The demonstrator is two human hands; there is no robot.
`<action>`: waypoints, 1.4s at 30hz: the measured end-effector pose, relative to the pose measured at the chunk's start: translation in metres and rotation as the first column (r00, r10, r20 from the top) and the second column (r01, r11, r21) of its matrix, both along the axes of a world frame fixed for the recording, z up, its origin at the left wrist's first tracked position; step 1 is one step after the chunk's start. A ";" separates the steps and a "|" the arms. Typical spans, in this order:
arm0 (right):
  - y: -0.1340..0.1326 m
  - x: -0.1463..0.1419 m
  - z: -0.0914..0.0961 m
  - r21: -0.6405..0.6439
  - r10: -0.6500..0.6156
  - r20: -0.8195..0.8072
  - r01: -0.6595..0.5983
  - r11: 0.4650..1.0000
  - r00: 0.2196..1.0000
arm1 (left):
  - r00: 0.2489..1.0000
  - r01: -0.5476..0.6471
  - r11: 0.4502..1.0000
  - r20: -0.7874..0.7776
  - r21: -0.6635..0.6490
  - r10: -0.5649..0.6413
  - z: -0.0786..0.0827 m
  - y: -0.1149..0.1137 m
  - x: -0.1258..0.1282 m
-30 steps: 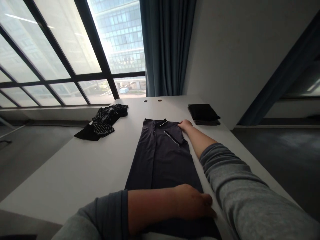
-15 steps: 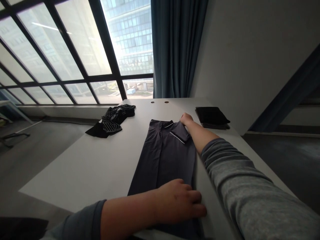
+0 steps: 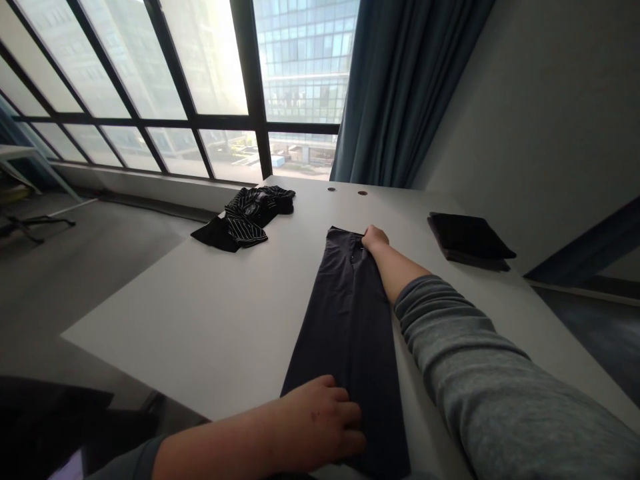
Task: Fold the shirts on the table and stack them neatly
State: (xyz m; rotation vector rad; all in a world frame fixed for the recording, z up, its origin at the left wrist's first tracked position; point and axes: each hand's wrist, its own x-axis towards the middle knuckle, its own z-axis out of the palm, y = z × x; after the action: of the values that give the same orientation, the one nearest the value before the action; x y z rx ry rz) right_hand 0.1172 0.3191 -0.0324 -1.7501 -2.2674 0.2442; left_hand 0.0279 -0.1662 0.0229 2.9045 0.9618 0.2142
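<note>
Head view: since half a second earlier, the right side of the dark grey fabric garment (image 3: 350, 320) had been folded over leftward, so the white-trimmed sleeve was hidden and a narrower strip was left, laid from the near edge of the white tabletop (image 3: 210, 320) toward its far edge. The lengthwise fold was judged nearly laid. The right hand (image 3: 373, 238) was stretched far out, fingers closed on the collar end; the left hand (image 3: 320, 427) was pressed flat, gripping nothing, on the near end

Prob. office: big window (image 3: 150, 87) w/ towers outside, white table (image 3: 200, 313) w/ cable holes.
</note>
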 end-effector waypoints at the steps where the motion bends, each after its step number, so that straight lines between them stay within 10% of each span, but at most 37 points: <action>1: -0.003 -0.001 -0.004 0.001 -0.013 0.002 0.013 1.000 1.000 | 1.000 0.003 1.000 0.014 -0.013 -0.002 -0.003 0.000 -0.003; 7: -0.015 0.004 0.003 0.041 -0.031 -0.005 0.031 0.999 0.999 | 0.994 0.042 0.987 0.109 -0.153 -0.025 -0.010 0.007 -0.015; 13: -0.063 0.034 -0.009 0.199 0.183 0.126 -0.205 0.958 0.975 | 0.962 -0.217 0.962 0.130 -0.168 0.240 -0.013 0.035 0.011; 17: -0.089 0.036 -0.031 -0.004 0.267 0.209 -0.272 0.962 0.941 | 0.951 -0.275 0.946 0.096 -0.170 0.294 -0.033 0.055 0.036; 32: -0.035 0.024 -0.028 -0.156 0.164 0.087 -0.149 0.976 0.983 | 0.958 -0.255 0.936 0.068 -0.244 0.279 -0.046 0.052 0.040; 36: -0.052 0.033 -0.024 0.134 0.199 -0.095 -0.186 0.973 0.975 | 0.953 -0.262 0.942 0.098 -0.209 0.287 -0.049 0.053 0.041; 42: -0.159 0.083 -0.005 0.486 0.549 -0.289 -0.374 0.790 0.784 | 0.929 -0.324 0.931 0.131 -0.168 0.347 -0.014 0.050 -0.015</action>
State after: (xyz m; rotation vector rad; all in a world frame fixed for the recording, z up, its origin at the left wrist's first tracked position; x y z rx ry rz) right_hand 0.1998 0.1598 -0.0373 -0.8003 -2.1852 0.1991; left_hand 0.0133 -0.1158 0.0092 2.5311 1.3780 0.3731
